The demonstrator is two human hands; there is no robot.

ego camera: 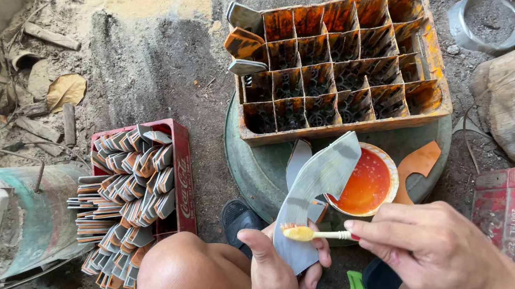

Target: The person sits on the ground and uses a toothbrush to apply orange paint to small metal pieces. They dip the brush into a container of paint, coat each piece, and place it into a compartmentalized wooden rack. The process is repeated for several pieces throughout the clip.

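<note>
The left hand (279, 267) is closed around the lower end of a curved grey blade (318, 187), holding it tilted over the knee. The right hand (423, 246) pinches a brush (312, 233), its yellow bristle head touching the blade near the left thumb. A bowl (367, 185) of orange liquid sits just behind the blade, on a round green drum (255, 173) beside the orange crate (336, 67).

Risk: the blade tip hangs over the bowl; a swing could tip it. An overloaded brush could drip onto the knee. A wet grip could let the blade slip.
</note>
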